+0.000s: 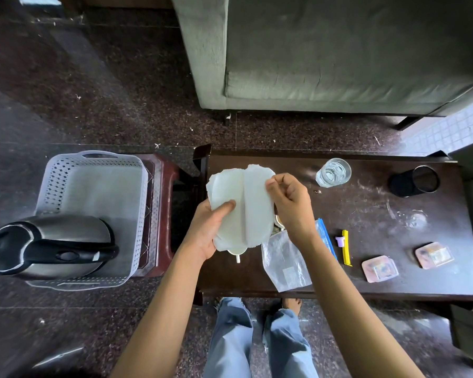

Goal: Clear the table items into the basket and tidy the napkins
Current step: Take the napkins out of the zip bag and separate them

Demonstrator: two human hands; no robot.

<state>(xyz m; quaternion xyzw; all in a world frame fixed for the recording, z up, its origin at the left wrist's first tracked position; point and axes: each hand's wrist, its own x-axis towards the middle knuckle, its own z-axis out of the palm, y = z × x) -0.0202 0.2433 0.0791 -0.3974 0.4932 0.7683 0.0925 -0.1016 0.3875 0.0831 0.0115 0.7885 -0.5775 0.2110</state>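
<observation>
Both hands point(292, 205) grip napkin point(243, 205), fold crease seemingly running toward sofa point(339, 50).

A grey-green sofa point(339, 55) stands on dark speckled floor point(93, 105).

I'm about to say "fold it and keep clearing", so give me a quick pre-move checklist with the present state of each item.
1. Napkin held by both hands, left hand and right hand: ok.
2. Napkin folded flat: not ok, only creased down the middle.
3. Basket has free room beside the kettle: ok.
4. Table cleared: not ok; glass, black cup, plastic bag, two coasters remain.
5. Glass empty: cannot tell.
</observation>
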